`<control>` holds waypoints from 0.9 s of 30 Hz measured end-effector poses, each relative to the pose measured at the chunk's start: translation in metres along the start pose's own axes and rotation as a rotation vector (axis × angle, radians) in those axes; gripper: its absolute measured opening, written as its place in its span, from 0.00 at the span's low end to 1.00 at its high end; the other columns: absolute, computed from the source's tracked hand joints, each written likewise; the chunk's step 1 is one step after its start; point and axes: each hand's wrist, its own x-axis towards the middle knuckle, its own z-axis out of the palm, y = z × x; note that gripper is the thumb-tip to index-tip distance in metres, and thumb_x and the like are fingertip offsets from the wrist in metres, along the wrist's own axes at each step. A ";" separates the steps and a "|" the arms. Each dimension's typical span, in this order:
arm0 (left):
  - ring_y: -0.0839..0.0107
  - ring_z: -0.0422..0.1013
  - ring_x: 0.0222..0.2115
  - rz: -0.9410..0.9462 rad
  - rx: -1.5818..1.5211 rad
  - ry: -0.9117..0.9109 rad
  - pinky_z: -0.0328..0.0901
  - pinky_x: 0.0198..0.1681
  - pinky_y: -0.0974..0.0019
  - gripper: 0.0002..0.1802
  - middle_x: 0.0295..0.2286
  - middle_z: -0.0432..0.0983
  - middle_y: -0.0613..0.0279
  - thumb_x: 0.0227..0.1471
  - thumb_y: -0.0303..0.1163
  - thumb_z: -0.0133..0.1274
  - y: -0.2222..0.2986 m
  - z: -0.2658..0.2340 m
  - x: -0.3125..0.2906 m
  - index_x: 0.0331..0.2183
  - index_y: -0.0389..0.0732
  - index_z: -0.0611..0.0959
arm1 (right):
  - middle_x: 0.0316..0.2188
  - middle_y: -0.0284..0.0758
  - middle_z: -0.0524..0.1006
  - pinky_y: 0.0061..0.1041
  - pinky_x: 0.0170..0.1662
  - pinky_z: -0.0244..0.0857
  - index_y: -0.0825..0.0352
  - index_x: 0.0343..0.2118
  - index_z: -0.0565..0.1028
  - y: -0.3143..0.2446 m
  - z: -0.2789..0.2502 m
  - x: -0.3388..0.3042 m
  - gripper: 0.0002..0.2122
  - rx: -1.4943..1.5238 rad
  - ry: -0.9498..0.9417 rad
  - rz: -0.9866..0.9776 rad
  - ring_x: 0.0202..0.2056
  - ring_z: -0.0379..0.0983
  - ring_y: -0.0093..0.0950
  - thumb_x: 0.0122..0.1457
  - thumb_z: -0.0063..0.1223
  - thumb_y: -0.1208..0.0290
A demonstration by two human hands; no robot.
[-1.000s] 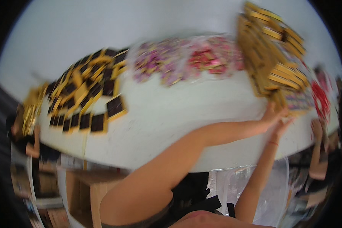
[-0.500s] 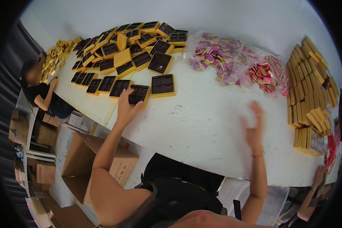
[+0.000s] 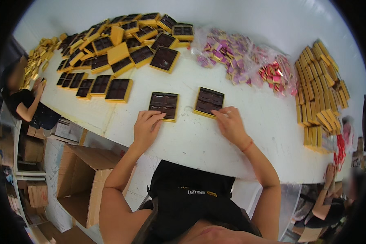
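Two shallow gold candy boxes with dark divided trays lie apart on the white table in front of me. My left hand (image 3: 147,125) pinches the near left corner of the left box (image 3: 164,105), fingertips over its edge. On the near right corner of the right box (image 3: 209,100), my right hand (image 3: 232,124) is closed, its fingers at the rim. Both trays have several hollows and appear to hold nothing. Farther left, a short row of like boxes (image 3: 118,89) stands beside a large heap of them (image 3: 118,53).
Clear bags spill purple wrapped pieces (image 3: 223,53) and red wrapped pieces (image 3: 274,73) at the back. Stacked gold boxes (image 3: 317,89) rise at the right. An opened carton (image 3: 83,179) stands below the table's left edge. One person works at far left, another at far right.
My left hand has slid a box rightward and nearer, away from the row. My right hand has come left from over bare table onto the second box, which now sits farther right.
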 end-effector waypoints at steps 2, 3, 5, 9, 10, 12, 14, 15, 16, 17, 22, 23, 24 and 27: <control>0.63 0.70 0.38 0.082 -0.072 -0.062 0.69 0.39 0.65 0.15 0.36 0.77 0.67 0.44 0.22 0.60 0.017 0.020 0.007 0.38 0.46 0.86 | 0.35 0.37 0.75 0.34 0.44 0.65 0.65 0.43 0.79 0.005 -0.038 -0.040 0.18 -0.022 -0.025 0.145 0.40 0.70 0.36 0.46 0.56 0.83; 0.65 0.71 0.35 0.136 -0.107 -0.070 0.69 0.35 0.66 0.14 0.35 0.77 0.69 0.42 0.23 0.61 0.028 0.033 0.013 0.36 0.47 0.86 | 0.35 0.38 0.75 0.34 0.44 0.65 0.65 0.42 0.79 0.004 -0.056 -0.059 0.17 -0.039 0.007 0.210 0.40 0.70 0.37 0.47 0.57 0.84; 0.65 0.72 0.35 0.218 -0.182 -0.139 0.70 0.35 0.65 0.14 0.34 0.77 0.70 0.42 0.23 0.61 0.052 0.056 0.023 0.35 0.47 0.86 | 0.35 0.38 0.75 0.34 0.43 0.66 0.65 0.42 0.80 -0.001 -0.081 -0.090 0.17 -0.070 0.052 0.338 0.40 0.70 0.37 0.47 0.57 0.85; 0.61 0.68 0.46 0.331 -0.310 -0.439 0.69 0.45 0.61 0.27 0.53 0.69 0.62 0.46 0.28 0.60 0.099 0.089 0.022 0.51 0.45 0.76 | 0.36 0.38 0.74 0.32 0.45 0.66 0.65 0.43 0.80 -0.009 -0.087 -0.125 0.18 -0.039 0.151 0.422 0.40 0.69 0.36 0.48 0.57 0.86; 0.59 0.67 0.49 0.243 -0.387 -0.568 0.67 0.50 0.59 0.31 0.55 0.66 0.59 0.46 0.29 0.61 0.101 0.090 0.022 0.54 0.45 0.74 | 0.37 0.38 0.74 0.31 0.45 0.66 0.65 0.43 0.80 -0.010 -0.085 -0.129 0.18 -0.070 0.150 0.443 0.41 0.69 0.36 0.48 0.56 0.86; 0.56 0.63 0.54 0.340 -0.298 -0.351 0.61 0.57 0.55 0.32 0.56 0.65 0.57 0.45 0.31 0.62 0.084 0.083 0.032 0.54 0.44 0.74 | 0.37 0.38 0.74 0.30 0.46 0.65 0.65 0.44 0.79 -0.012 -0.078 -0.134 0.18 -0.098 0.197 0.441 0.42 0.69 0.36 0.49 0.56 0.87; 0.54 0.60 0.58 0.187 -0.097 -0.129 0.55 0.61 0.53 0.32 0.56 0.65 0.53 0.44 0.31 0.63 0.036 0.058 0.047 0.53 0.45 0.75 | 0.46 0.39 0.73 0.31 0.50 0.64 0.65 0.47 0.78 -0.013 -0.077 -0.136 0.19 -0.042 0.213 0.483 0.46 0.68 0.37 0.50 0.57 0.84; 0.51 0.58 0.59 0.107 0.068 -0.005 0.51 0.63 0.51 0.32 0.56 0.65 0.50 0.44 0.32 0.63 0.003 0.039 0.056 0.54 0.43 0.74 | 0.48 0.40 0.72 0.32 0.51 0.63 0.65 0.48 0.77 -0.014 -0.078 -0.136 0.20 -0.018 0.216 0.514 0.48 0.67 0.37 0.50 0.57 0.83; 0.49 0.56 0.60 -0.010 0.235 0.127 0.50 0.63 0.49 0.33 0.56 0.64 0.50 0.45 0.34 0.63 -0.028 0.019 0.061 0.54 0.41 0.73 | 0.50 0.40 0.71 0.33 0.52 0.63 0.65 0.50 0.76 -0.016 -0.079 -0.136 0.20 0.006 0.237 0.530 0.49 0.67 0.38 0.51 0.58 0.82; 0.47 0.55 0.59 -0.110 0.438 0.141 0.49 0.62 0.47 0.33 0.56 0.64 0.48 0.47 0.35 0.62 -0.055 -0.005 0.056 0.54 0.39 0.72 | 0.56 0.40 0.66 0.37 0.58 0.57 0.64 0.53 0.73 -0.016 -0.081 -0.134 0.23 0.013 0.218 0.517 0.57 0.61 0.41 0.51 0.59 0.79; 0.47 0.60 0.53 -0.189 0.498 0.011 0.50 0.59 0.45 0.29 0.52 0.66 0.46 0.48 0.39 0.61 -0.080 -0.009 0.015 0.50 0.37 0.74 | 0.61 0.40 0.62 0.42 0.64 0.48 0.63 0.55 0.71 -0.022 -0.081 -0.126 0.26 0.004 0.144 0.540 0.64 0.52 0.44 0.50 0.62 0.74; 0.48 0.61 0.51 -0.042 0.437 0.018 0.49 0.60 0.45 0.24 0.51 0.67 0.47 0.48 0.39 0.61 -0.068 0.001 0.010 0.45 0.38 0.77 | 0.61 0.40 0.62 0.43 0.64 0.48 0.63 0.55 0.71 -0.023 -0.080 -0.124 0.26 -0.012 0.134 0.529 0.63 0.52 0.45 0.50 0.62 0.73; 0.52 0.63 0.50 0.000 0.374 0.033 0.51 0.59 0.46 0.20 0.49 0.69 0.51 0.46 0.36 0.62 -0.054 0.015 0.011 0.41 0.39 0.78 | 0.61 0.40 0.62 0.43 0.64 0.48 0.63 0.55 0.71 -0.024 -0.080 -0.124 0.26 -0.029 0.120 0.514 0.63 0.52 0.45 0.49 0.63 0.73; 0.59 0.66 0.45 0.058 0.195 -0.075 0.52 0.59 0.47 0.20 0.40 0.73 0.61 0.44 0.27 0.62 -0.011 0.041 0.019 0.42 0.41 0.77 | 0.61 0.40 0.62 0.44 0.64 0.48 0.62 0.55 0.72 -0.024 -0.080 -0.125 0.28 -0.014 0.105 0.528 0.63 0.51 0.46 0.48 0.65 0.71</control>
